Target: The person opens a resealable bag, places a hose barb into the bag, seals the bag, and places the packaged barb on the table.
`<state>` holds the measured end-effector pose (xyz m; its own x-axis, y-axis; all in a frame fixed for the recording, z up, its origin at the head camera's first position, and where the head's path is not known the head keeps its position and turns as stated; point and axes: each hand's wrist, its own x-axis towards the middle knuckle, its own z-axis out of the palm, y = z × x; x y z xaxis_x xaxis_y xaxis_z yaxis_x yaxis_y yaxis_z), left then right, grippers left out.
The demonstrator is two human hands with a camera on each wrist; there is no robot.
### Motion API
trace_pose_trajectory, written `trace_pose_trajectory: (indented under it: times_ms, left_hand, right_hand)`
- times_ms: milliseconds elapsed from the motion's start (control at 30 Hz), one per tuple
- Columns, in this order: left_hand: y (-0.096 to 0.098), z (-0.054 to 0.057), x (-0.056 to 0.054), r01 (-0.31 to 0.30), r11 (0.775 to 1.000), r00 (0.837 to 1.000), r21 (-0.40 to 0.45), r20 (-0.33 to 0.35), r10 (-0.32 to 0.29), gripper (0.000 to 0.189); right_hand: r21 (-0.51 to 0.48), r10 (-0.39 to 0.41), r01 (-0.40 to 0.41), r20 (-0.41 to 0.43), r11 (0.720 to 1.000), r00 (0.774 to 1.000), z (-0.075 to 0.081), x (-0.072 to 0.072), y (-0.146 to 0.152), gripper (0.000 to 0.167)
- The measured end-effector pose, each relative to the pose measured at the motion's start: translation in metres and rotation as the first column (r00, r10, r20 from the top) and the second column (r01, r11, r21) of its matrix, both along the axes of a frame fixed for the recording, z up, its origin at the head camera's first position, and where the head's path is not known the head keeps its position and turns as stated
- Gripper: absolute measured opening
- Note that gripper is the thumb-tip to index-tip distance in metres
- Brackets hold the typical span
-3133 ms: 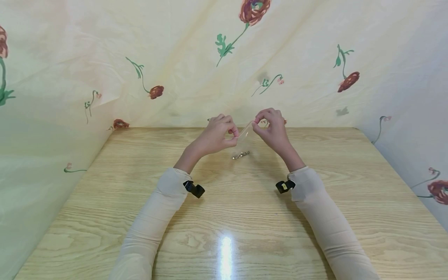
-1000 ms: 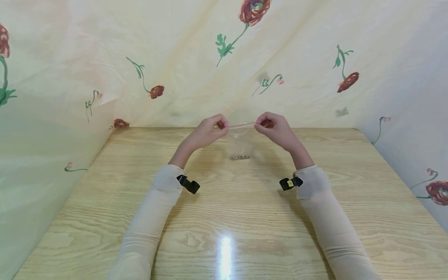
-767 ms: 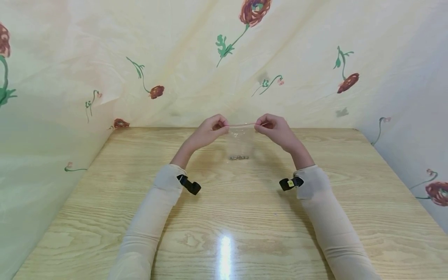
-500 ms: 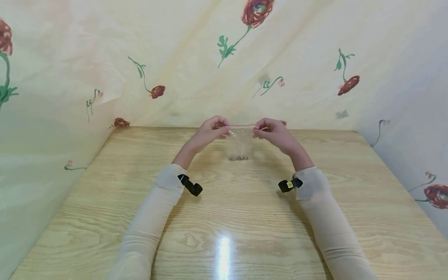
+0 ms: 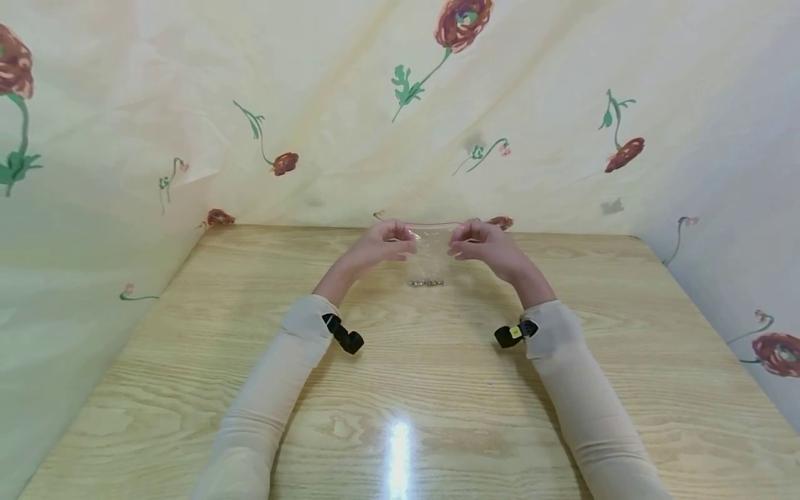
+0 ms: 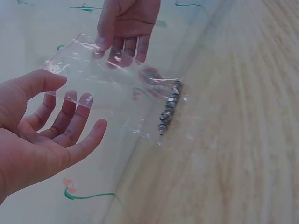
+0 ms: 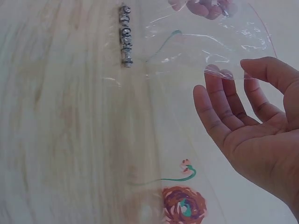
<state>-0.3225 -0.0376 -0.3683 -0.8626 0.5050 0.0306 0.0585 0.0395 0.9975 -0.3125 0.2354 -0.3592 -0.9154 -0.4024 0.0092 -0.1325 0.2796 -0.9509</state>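
A clear plastic zip bag with a thin red line along its top edge hangs upright between both hands. Several small shiny metal pieces, perhaps nuts or screws, lie in a row along its bottom. My left hand holds the bag's upper left corner, thumb on the near side and fingertips behind the film. At the upper right corner my right hand holds it likewise, with its fingers spread behind and below the edge. Whether the bag's bottom touches the table cannot be told.
The wood-grain table spreads beneath both arms, with a bright light reflection near its front. A pale cloth printed with red flowers hangs behind and at the sides. Black camera mounts sit on both wrists.
Earlier the bag hung slanted between closer hands; the hands then drew apart and levelled its top edge. Since then both hands have dipped slightly and their fingers have loosened and spread along the bag's sides.
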Motion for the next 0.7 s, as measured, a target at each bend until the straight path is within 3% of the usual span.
trace_pose_trajectory:
  times_ms: [133,367,500,700]
  left_hand:
    - [0.002,-0.006,0.002,-0.006,1.0,1.0,-0.016,-0.023,0.006,0.013]
    - [0.008,-0.004,0.006,-0.033,0.999,0.997,0.031,-0.069,0.035,0.025]
    - [0.01,-0.002,0.008,-0.048,0.997,0.995,0.052,-0.081,0.053,0.033]
    - [0.01,0.003,0.015,-0.063,0.995,0.995,0.074,-0.075,0.069,0.031]
  right_hand:
    - [-0.027,0.019,-0.019,0.003,0.999,1.0,-0.006,-0.001,-0.002,0.016]
    - [-0.103,-0.006,0.003,-0.027,0.995,1.0,-0.013,-0.001,-0.008,0.018]
    - [-0.152,-0.024,0.018,-0.037,0.988,0.999,-0.012,0.001,-0.011,0.016]
    - [-0.172,-0.033,0.029,-0.018,0.985,0.999,-0.006,0.01,-0.013,0.013]
